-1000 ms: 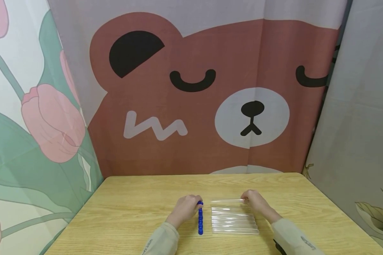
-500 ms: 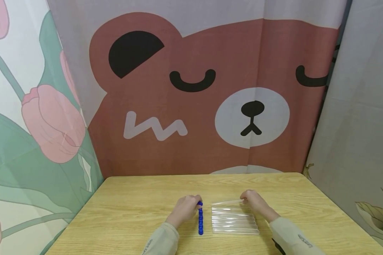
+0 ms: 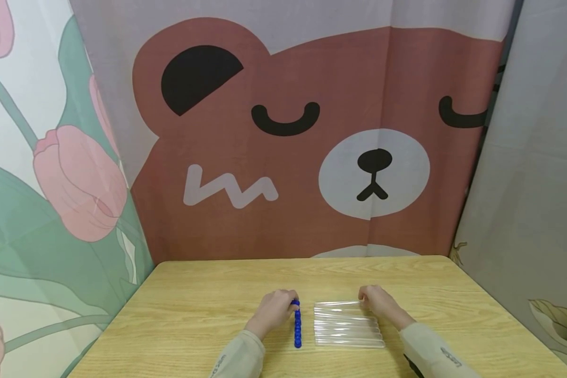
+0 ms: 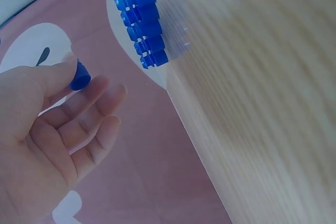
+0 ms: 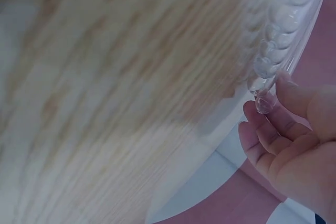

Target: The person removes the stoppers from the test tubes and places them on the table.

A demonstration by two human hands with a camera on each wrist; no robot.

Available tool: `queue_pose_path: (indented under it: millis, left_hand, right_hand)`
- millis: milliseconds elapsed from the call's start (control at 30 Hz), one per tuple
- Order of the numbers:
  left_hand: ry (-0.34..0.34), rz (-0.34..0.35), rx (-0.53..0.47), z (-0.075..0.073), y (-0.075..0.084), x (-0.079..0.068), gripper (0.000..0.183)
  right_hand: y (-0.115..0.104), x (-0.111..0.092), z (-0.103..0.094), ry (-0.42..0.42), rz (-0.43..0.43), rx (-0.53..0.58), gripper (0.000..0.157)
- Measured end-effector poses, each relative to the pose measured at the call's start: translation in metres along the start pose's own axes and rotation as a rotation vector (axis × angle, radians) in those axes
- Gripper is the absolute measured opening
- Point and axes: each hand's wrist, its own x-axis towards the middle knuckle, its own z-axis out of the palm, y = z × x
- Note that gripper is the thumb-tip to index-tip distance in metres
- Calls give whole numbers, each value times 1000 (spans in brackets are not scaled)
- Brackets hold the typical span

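Note:
In the head view, my left hand [image 3: 274,310] is at the far end of a row of blue caps [image 3: 297,329] on the table. Thumb and fingertip pinch one blue cap [image 4: 80,77], held apart from the row in the left wrist view. To the right lie several clear tubes [image 3: 347,331], side by side. My right hand [image 3: 382,303] holds the right end of the farthest clear tube [image 3: 337,303]. Its rounded end [image 5: 264,103] sits between thumb and fingers in the right wrist view, close to the other tubes.
The wooden table [image 3: 193,294] carries the caps and tubes. A bear-print curtain [image 3: 283,220] hangs behind its far edge, with a tulip-print curtain [image 3: 80,184] at the left and a pale one [image 3: 524,184] at the right.
The clear tube in my right hand first tilted, then came nearer to the tube row. My left hand stays almost still with the blue cap.

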Motion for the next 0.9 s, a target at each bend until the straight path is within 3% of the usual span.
queue_pose_path:
  millis: [567, 800, 900]
  left_hand:
    - [7, 4, -23, 2, 0, -2, 11]
    - [76, 64, -42, 3, -4, -3, 8]
    - [79, 55, -49, 2, -5, -3, 6]
  right_hand:
    - [3, -6, 2, 10, -84, -42, 11]
    - [2, -6, 3, 11, -22, -12, 8]
    - [1, -4, 2, 11, -9, -8, 7]
